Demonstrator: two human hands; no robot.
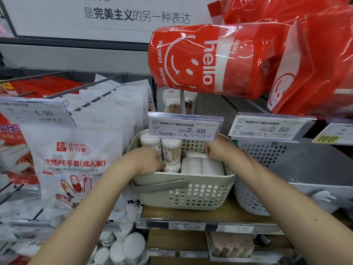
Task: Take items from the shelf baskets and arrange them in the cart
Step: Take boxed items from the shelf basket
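In the basket [183,190], L hand [147,161] grips a swab jar [171,150], R hand [217,148] curls on a tub [196,155]; nothing out yet, cart not seen.

Both hands [147,159] inside beige basket [183,196]

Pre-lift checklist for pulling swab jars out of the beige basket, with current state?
1. Left hand on a cotton swab jar: ok, fingers curl against it.
2. Right hand holding something: cannot tell, fingers curled at the basket's back, tips hidden.
3. Beige basket seated on the shelf: ok.
4. Lift path: not ok, the price tag overhangs the jars.
5. Cart within reach: cannot tell, not in view.
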